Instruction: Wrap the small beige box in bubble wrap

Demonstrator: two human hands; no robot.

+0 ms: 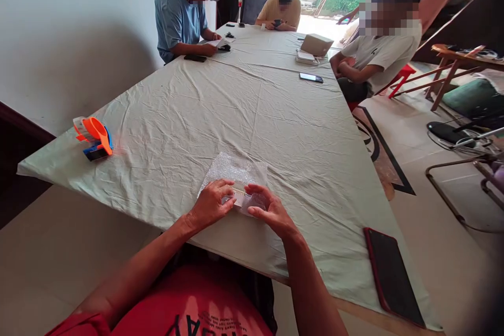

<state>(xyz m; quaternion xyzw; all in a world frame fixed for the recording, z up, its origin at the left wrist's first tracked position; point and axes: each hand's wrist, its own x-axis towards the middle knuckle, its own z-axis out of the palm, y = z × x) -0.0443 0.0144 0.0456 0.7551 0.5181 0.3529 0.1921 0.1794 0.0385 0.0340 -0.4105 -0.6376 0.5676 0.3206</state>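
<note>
A sheet of bubble wrap point(228, 167) lies near the front edge of the cloth-covered table, with a small pale box point(241, 197) on it. My left hand point(213, 200) is at the left side of the box, its thumb and fingers apart and curved around that end. On the right, my right hand point(271, 210) rests over the wrap with thumb and fingers spread, close to the box's other end. Whether the fingertips press on the box is hard to tell.
An orange and blue tape dispenser point(96, 139) sits at the table's left. A dark phone in a red case point(394, 275) lies at the right corner. Farther back are another phone point(311, 77), a cardboard box point(317, 44) and three seated or leaning people around the table point(220, 110).
</note>
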